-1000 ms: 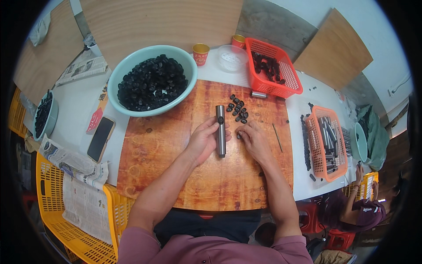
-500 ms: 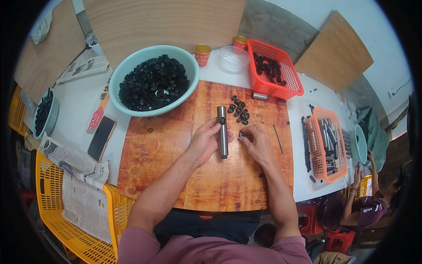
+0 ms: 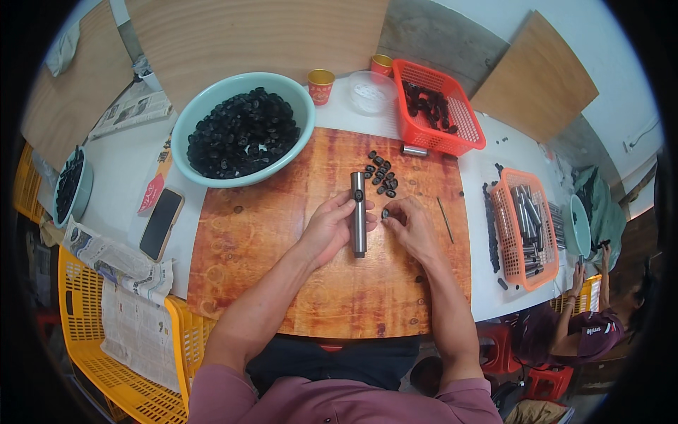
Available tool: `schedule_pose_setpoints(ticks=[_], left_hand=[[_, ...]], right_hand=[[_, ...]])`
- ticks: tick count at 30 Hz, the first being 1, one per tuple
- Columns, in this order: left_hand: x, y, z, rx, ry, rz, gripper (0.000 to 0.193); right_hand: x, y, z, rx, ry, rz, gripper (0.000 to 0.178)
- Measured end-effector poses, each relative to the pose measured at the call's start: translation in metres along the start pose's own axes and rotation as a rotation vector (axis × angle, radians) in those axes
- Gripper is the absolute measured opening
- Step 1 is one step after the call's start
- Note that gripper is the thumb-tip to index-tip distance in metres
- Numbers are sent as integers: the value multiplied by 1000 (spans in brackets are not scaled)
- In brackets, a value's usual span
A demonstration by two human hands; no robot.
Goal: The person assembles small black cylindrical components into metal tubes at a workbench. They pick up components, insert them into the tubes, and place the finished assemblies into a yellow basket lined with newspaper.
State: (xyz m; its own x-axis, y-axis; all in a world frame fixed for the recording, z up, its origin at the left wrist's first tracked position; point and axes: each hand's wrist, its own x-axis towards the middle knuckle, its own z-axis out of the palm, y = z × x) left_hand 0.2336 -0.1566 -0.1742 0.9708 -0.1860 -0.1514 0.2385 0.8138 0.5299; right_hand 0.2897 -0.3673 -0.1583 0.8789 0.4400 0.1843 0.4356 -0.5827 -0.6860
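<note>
My left hand (image 3: 333, 225) is closed round a shiny metal tube (image 3: 359, 225), which stands nearly upright in the view over the wooden board (image 3: 268, 275). Near its upper end a small black oval piece (image 3: 359, 196) sits on the side of the tube. To the right, my right hand (image 3: 408, 227) pinches another small black oval piece (image 3: 385, 213) between thumb and fingertips, a short way from the tube. Just beyond it lies a loose cluster of similar black pieces (image 3: 382, 172). A thin dark rod (image 3: 445, 220) lies on the board, right of my right hand.
A pale green basin (image 3: 308, 127) heaped with black pieces stands far left. Behind the board are a red basket (image 3: 452, 145), a clear tub (image 3: 372, 93) and paper cups (image 3: 320, 89). An orange basket (image 3: 503, 226) of metal tubes and a co-worker (image 3: 590, 325) are at right; a phone (image 3: 162, 224) lies left.
The view has shifted slightly. My hands hold nearly the same places, the tube in the left and the black piece in the right. The co-worker's hands have moved a little.
</note>
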Motion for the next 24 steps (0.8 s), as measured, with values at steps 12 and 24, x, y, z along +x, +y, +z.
schedule_pose_setpoints(ticks=[12,24], left_hand=[[-1,-1,1,72,1,-14,39],[0,-3,-1,89,9,-42,40]], right_hand=[[0,-6,-4,28,-10,33,25],[0,-2,-1,14,77,4,25]])
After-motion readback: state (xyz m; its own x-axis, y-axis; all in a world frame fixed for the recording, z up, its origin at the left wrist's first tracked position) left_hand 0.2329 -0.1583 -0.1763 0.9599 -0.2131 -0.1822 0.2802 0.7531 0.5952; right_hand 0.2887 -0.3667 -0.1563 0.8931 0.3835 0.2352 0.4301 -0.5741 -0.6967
